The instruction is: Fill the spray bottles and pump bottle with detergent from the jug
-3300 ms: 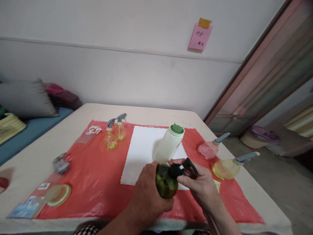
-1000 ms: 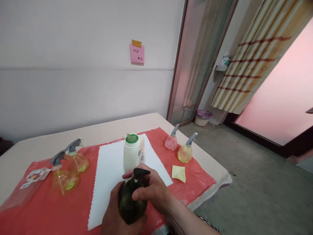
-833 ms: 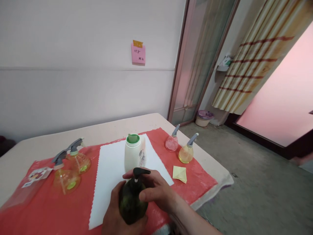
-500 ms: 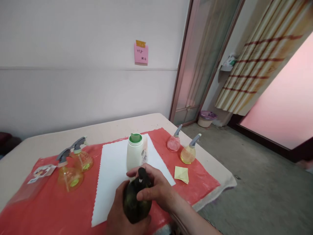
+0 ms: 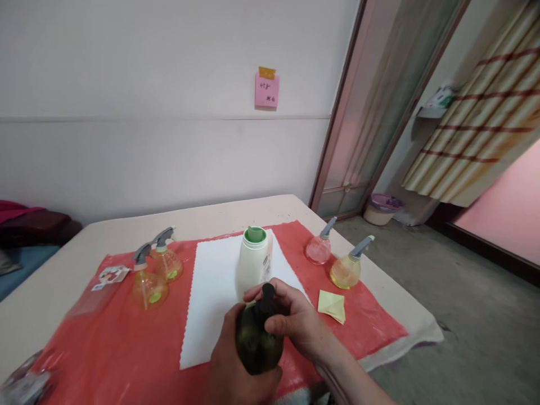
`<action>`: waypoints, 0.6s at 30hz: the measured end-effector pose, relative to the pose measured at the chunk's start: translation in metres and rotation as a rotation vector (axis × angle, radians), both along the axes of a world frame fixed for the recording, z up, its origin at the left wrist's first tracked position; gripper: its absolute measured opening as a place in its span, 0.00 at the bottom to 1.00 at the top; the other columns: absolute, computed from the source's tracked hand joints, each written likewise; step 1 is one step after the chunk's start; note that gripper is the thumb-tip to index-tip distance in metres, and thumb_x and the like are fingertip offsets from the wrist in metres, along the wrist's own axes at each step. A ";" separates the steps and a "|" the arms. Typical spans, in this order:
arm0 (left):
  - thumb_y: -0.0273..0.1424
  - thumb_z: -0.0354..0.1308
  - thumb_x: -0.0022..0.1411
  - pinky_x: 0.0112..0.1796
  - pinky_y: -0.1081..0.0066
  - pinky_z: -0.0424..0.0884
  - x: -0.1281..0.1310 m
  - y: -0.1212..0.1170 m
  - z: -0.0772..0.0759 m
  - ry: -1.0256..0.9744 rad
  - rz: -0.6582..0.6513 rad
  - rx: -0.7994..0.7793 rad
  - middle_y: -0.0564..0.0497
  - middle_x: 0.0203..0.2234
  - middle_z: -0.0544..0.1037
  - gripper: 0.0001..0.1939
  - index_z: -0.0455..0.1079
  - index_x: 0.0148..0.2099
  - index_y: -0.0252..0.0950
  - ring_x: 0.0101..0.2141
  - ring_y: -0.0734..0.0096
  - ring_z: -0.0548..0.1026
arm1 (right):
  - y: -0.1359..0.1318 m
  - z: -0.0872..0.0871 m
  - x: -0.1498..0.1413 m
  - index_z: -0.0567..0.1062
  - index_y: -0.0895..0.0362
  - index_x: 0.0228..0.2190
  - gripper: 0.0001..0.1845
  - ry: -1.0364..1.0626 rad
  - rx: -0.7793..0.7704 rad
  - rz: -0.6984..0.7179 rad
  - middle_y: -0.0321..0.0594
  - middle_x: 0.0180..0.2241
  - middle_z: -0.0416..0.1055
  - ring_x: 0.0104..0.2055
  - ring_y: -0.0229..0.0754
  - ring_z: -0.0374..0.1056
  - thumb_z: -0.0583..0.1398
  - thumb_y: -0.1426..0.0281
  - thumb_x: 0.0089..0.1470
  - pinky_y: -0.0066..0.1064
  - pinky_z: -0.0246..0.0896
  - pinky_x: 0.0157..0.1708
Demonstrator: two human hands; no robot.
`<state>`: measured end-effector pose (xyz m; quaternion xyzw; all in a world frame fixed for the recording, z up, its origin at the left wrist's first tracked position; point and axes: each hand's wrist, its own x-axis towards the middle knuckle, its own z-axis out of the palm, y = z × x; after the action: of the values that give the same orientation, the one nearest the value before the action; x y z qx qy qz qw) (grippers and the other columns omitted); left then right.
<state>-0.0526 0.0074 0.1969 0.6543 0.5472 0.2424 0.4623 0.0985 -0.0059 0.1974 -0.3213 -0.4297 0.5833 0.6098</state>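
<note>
A rounded dark green bottle [image 5: 256, 346] with a black top [image 5: 267, 295] is held upright in front of me, low in the view. My left hand [image 5: 234, 360] wraps round its body from the left, thumb and fingers on either side. From the right, my right hand [image 5: 297, 320] grips it at the shoulder, its thumb and fingers around the base of the black top. Just behind stands an uncapped white bottle [image 5: 250, 267] with a green inner rim and spout. My right fingertips partly cover its lower part, and a white sheet [image 5: 206, 304] lies under it.
Two orange spray bottles [image 5: 149, 292] stand at the left near a clear packet [image 5: 105, 281]. Right of the sheet are a pink spray bottle [image 5: 318, 250], a yellow one [image 5: 346, 273] and yellow paper squares [image 5: 331, 305]. Red plastic [image 5: 139, 343] covers the table. A pink note [image 5: 266, 93] hangs on the wall.
The view has turned left, so everything sits farther right in the picture. Both hands keep their hold on the dark green bottle, with little change in grip.
</note>
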 end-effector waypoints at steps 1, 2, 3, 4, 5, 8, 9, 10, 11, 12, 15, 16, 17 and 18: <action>0.24 0.63 0.39 0.39 0.67 0.75 0.000 0.000 -0.001 -0.004 -0.002 -0.005 0.48 0.45 0.80 0.43 0.58 0.61 0.40 0.42 0.58 0.80 | 0.000 0.001 -0.002 0.77 0.55 0.42 0.23 0.002 -0.002 -0.006 0.41 0.42 0.74 0.44 0.43 0.68 0.74 0.65 0.43 0.30 0.62 0.41; 0.23 0.63 0.40 0.39 0.67 0.75 0.000 0.000 -0.001 -0.005 -0.001 -0.012 0.48 0.45 0.80 0.44 0.57 0.62 0.40 0.42 0.58 0.80 | 0.000 0.002 -0.003 0.76 0.56 0.41 0.24 0.002 -0.007 -0.014 0.41 0.41 0.74 0.43 0.44 0.69 0.75 0.65 0.43 0.30 0.62 0.41; 0.23 0.62 0.40 0.39 0.66 0.76 0.000 0.000 -0.001 -0.003 0.002 -0.019 0.47 0.46 0.80 0.45 0.56 0.62 0.40 0.42 0.57 0.80 | -0.001 0.003 -0.004 0.76 0.56 0.41 0.25 0.002 -0.012 -0.023 0.41 0.41 0.74 0.43 0.44 0.69 0.75 0.65 0.42 0.31 0.63 0.41; 0.23 0.62 0.40 0.39 0.66 0.76 0.000 -0.001 0.000 -0.004 0.006 -0.026 0.47 0.46 0.79 0.45 0.56 0.63 0.40 0.42 0.57 0.80 | -0.001 0.004 -0.005 0.76 0.56 0.41 0.25 -0.001 -0.018 -0.031 0.41 0.41 0.74 0.43 0.44 0.69 0.75 0.64 0.41 0.31 0.63 0.42; 0.23 0.62 0.39 0.38 0.66 0.76 0.000 -0.001 0.001 -0.007 0.007 -0.032 0.47 0.46 0.79 0.45 0.56 0.63 0.40 0.43 0.57 0.80 | -0.002 0.004 -0.004 0.76 0.56 0.41 0.25 -0.010 -0.020 -0.030 0.41 0.41 0.74 0.43 0.44 0.69 0.75 0.64 0.41 0.31 0.63 0.42; 0.23 0.63 0.38 0.39 0.65 0.77 0.000 -0.001 0.005 -0.039 -0.016 -0.060 0.47 0.45 0.80 0.45 0.57 0.62 0.41 0.42 0.56 0.80 | -0.003 0.005 0.004 0.77 0.56 0.42 0.24 -0.045 0.001 0.048 0.41 0.42 0.74 0.44 0.46 0.69 0.74 0.63 0.43 0.34 0.63 0.45; 0.24 0.64 0.38 0.40 0.64 0.77 0.000 0.000 0.005 -0.074 -0.044 -0.070 0.48 0.45 0.80 0.45 0.58 0.61 0.41 0.42 0.55 0.80 | -0.004 0.006 0.008 0.78 0.56 0.42 0.22 -0.054 0.012 0.101 0.41 0.42 0.74 0.43 0.46 0.69 0.73 0.62 0.45 0.35 0.62 0.46; 0.25 0.65 0.37 0.41 0.64 0.77 -0.001 0.000 0.005 -0.121 -0.081 -0.073 0.48 0.45 0.80 0.45 0.59 0.61 0.41 0.43 0.55 0.80 | -0.004 0.006 0.012 0.79 0.57 0.41 0.21 -0.060 0.024 0.155 0.41 0.41 0.74 0.43 0.46 0.69 0.72 0.60 0.47 0.35 0.62 0.46; 0.26 0.65 0.37 0.43 0.64 0.77 -0.002 0.001 0.003 -0.170 -0.119 -0.066 0.48 0.45 0.80 0.45 0.60 0.61 0.41 0.44 0.54 0.80 | -0.005 0.007 0.015 0.80 0.58 0.40 0.21 -0.064 0.033 0.202 0.41 0.40 0.74 0.42 0.46 0.69 0.72 0.59 0.47 0.35 0.61 0.45; 0.28 0.67 0.36 0.44 0.64 0.77 -0.004 0.001 0.001 -0.214 -0.152 -0.052 0.47 0.46 0.80 0.45 0.60 0.60 0.41 0.46 0.53 0.79 | -0.005 0.007 0.017 0.80 0.58 0.39 0.21 -0.068 0.035 0.233 0.41 0.39 0.74 0.41 0.46 0.69 0.72 0.57 0.47 0.35 0.61 0.45; 0.31 0.68 0.34 0.49 0.64 0.75 -0.006 0.002 -0.008 -0.250 -0.155 -0.021 0.45 0.51 0.78 0.46 0.62 0.59 0.40 0.51 0.51 0.76 | -0.006 0.005 0.014 0.80 0.57 0.39 0.24 -0.077 0.022 0.197 0.39 0.36 0.73 0.38 0.43 0.68 0.75 0.58 0.42 0.31 0.61 0.40; 0.31 0.68 0.33 0.48 0.64 0.75 -0.006 0.002 -0.011 -0.230 -0.125 -0.021 0.45 0.52 0.77 0.47 0.61 0.60 0.40 0.51 0.52 0.77 | -0.006 0.003 0.010 0.79 0.57 0.40 0.25 -0.076 0.015 0.148 0.37 0.35 0.72 0.37 0.42 0.67 0.75 0.59 0.41 0.29 0.61 0.37; 0.31 0.67 0.34 0.47 0.65 0.76 -0.005 0.002 -0.012 -0.196 -0.087 -0.024 0.45 0.52 0.77 0.48 0.60 0.61 0.40 0.50 0.52 0.77 | -0.006 0.002 0.005 0.78 0.56 0.40 0.26 -0.086 0.008 0.080 0.36 0.34 0.71 0.36 0.41 0.66 0.76 0.60 0.39 0.28 0.60 0.35; 0.31 0.66 0.35 0.45 0.65 0.77 -0.005 0.002 -0.013 -0.151 -0.047 -0.025 0.46 0.52 0.77 0.48 0.58 0.62 0.40 0.49 0.52 0.78 | -0.005 0.000 0.000 0.78 0.55 0.40 0.27 -0.110 0.001 0.000 0.35 0.34 0.71 0.36 0.41 0.66 0.76 0.61 0.38 0.28 0.60 0.35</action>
<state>-0.0572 0.0094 0.1837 0.6410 0.4982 0.2732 0.5161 0.0988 -0.0110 0.1974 -0.3524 -0.4628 0.5644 0.5857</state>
